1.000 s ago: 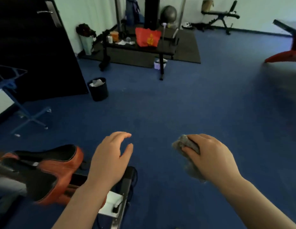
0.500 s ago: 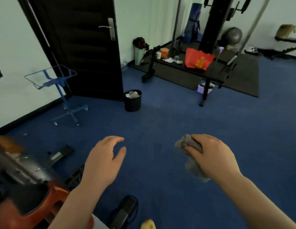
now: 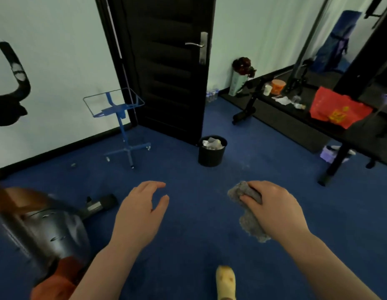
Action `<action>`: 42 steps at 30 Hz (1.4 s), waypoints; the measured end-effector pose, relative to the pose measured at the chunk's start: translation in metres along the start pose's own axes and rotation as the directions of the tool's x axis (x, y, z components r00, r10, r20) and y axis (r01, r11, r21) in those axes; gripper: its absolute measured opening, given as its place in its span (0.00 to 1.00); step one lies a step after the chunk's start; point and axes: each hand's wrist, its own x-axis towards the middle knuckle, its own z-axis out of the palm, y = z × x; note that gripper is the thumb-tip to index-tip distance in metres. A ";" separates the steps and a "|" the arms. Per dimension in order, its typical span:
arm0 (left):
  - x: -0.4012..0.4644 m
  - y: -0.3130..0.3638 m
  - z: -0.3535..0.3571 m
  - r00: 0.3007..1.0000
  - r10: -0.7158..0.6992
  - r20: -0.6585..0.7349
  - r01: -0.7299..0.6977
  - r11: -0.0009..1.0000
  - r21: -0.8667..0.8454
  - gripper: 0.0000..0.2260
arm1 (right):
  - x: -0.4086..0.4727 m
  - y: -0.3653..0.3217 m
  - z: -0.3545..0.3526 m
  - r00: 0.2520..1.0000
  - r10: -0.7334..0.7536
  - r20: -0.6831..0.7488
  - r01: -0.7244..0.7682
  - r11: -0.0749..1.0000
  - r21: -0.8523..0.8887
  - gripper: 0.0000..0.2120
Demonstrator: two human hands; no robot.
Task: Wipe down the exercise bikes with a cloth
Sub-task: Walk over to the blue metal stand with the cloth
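A: Where is the grey cloth (image 3: 248, 211)?

B: Bunched in the right hand (image 3: 272, 210), whose fingers curl round it above the blue carpet (image 3: 209, 234). Its long axis runs from the fingertips back towards the wrist, a loose end hanging below the palm.

A: And the left hand (image 3: 138, 213)?

B: Empty, fingers relaxed and apart, just right of the exercise bike (image 3: 41, 230) at lower left. A black bin (image 3: 212, 154) stands by the door (image 3: 166, 61).

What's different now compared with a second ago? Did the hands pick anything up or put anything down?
Mostly the view swung left: the door, blue stand and bin now sit more centrally, and the exercise bike shows its dark body instead of its saddle. Nothing was picked up or let go. The right hand still grips the grey cloth; the left hand stays open and empty.
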 end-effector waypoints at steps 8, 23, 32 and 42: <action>0.127 0.009 0.027 0.973 -0.176 -0.150 0.181 0.983 0.017 0.14 | 0.195 -0.016 0.010 0.952 -0.291 0.091 0.288 0.956 0.052 0.06; 0.363 -0.116 -0.025 0.899 -0.361 -0.249 0.383 0.923 0.045 0.14 | 0.476 -0.174 0.106 0.846 -0.510 0.159 0.491 0.859 0.145 0.08; 0.530 -0.191 -0.075 0.880 -0.360 -0.309 0.392 0.919 0.045 0.14 | 0.635 -0.270 0.164 0.820 -0.539 0.193 0.509 0.841 0.183 0.10; 0.702 -0.295 -0.074 0.803 -0.500 -0.324 0.530 0.848 0.006 0.13 | 0.823 -0.364 0.269 0.732 -0.610 0.304 0.568 0.792 0.221 0.09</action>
